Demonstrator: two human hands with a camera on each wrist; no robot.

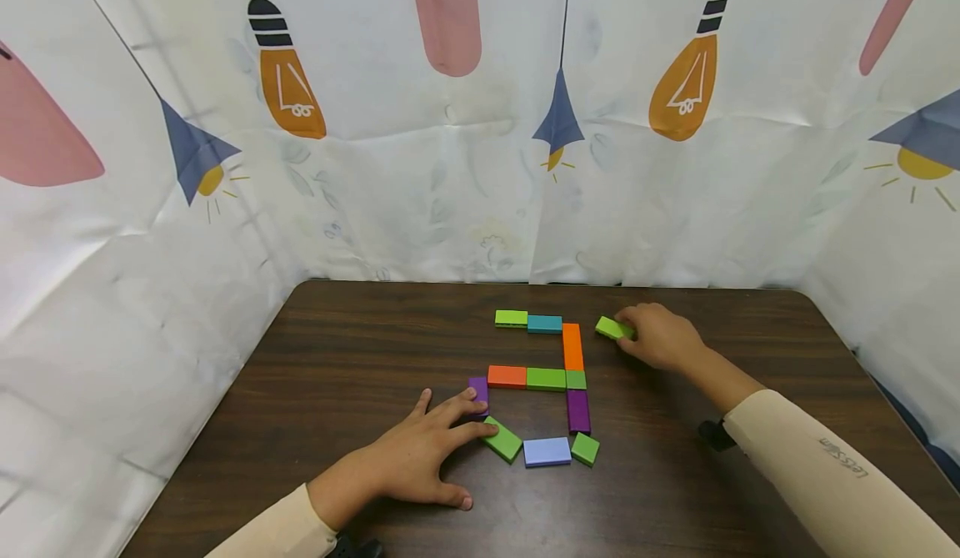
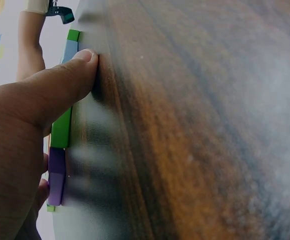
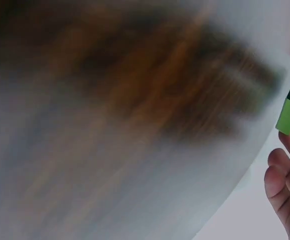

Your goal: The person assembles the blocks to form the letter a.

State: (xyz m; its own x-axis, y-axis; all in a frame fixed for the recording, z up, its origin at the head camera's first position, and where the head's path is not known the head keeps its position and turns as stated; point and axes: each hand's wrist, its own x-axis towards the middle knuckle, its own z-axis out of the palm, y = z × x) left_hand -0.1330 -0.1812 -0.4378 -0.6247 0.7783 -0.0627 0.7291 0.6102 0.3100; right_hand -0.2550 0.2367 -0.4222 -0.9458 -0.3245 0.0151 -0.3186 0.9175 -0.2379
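Between the thumb and fingers of my right hand [image 1: 663,339] a light green block [image 1: 613,329] is pinched, right of the orange block [image 1: 572,346]; the right wrist view shows this green block [image 3: 287,116] too. My left hand [image 1: 420,454] lies spread low over the table, fingertips touching a purple block [image 1: 478,388] and a tilted green block [image 1: 504,441]. Flat blocks form a figure: lime [image 1: 511,318] and teal [image 1: 545,324] on top, red-orange [image 1: 507,377] and green [image 1: 546,379] in the middle row, dark purple [image 1: 578,411] at right, periwinkle [image 1: 547,452] at the bottom.
All the blocks lie on a dark wood-grain table [image 1: 337,358]. Near the dark purple block are a small green square [image 1: 575,380] and a tilted green square [image 1: 585,449]. A white curtain [image 1: 480,208] printed with lamps hangs behind the far edge.
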